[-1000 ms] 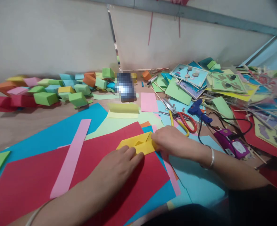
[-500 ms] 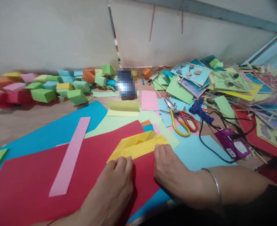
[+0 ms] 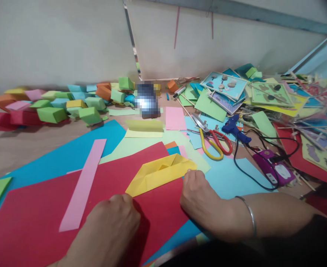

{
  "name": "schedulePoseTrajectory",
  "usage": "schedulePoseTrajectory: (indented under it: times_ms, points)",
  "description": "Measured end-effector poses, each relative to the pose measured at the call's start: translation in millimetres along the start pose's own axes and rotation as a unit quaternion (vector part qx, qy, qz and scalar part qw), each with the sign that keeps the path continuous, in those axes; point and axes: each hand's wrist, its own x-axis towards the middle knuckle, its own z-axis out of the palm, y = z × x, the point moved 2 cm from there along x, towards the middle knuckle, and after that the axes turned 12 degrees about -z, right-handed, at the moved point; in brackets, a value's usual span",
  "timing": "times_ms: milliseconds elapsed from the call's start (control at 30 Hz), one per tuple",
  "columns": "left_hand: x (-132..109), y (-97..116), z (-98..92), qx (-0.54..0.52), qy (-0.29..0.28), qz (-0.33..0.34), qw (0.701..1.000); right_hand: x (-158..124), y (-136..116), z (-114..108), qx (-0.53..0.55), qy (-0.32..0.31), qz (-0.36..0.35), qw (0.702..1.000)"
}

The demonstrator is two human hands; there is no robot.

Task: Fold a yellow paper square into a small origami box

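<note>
A partly folded yellow paper (image 3: 159,174) lies on a large red sheet (image 3: 41,207), its top layer raised into a ridge. My right hand (image 3: 198,196), a bangle on its wrist, has its fingers curled and pinched at the yellow paper's right end. My left hand (image 3: 110,222) is curled into a fist on the red sheet, knuckles just short of the paper's lower left corner. Whether it holds anything is hidden. A pink paper strip (image 3: 82,185) lies across the red sheet to the left.
Scissors (image 3: 213,142) with red and yellow handles, a blue glue gun (image 3: 234,129) with a black cord and a purple device (image 3: 273,170) lie to the right. Folded paper boxes (image 3: 52,109) pile along the wall. Craft cards and sticks (image 3: 266,96) clutter the far right.
Both hands have slid back toward me off the yellow paper. The paper has opened out wider, and my left hand has curled into a fist away from it.
</note>
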Motion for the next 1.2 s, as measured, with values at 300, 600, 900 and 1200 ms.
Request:
schedulePoseTrajectory:
  times_ms: [300, 600, 900, 1200]
  points:
    - [43.6, -14.0, -13.4, -0.103, 0.185, -0.066, 0.975, -4.0, 1.1, 0.3, 0.028, 0.04, -0.005, 0.999]
    - [53.1, -43.6, -8.8, -0.198, 0.371, 0.039, 0.907, -6.6, 74.6, -24.2, 0.108, 0.194, -0.004, 0.975]
    - [81.1, -64.4, -4.3, -0.361, 0.449, 0.096, 0.812, 27.4, 89.4, 12.1, 0.174, 0.275, -0.213, 0.921]
    - [98.4, -62.1, 7.0, -0.441, 0.377, 0.12, 0.806, 36.0, 70.8, 27.0, 0.186, 0.309, -0.255, 0.897]
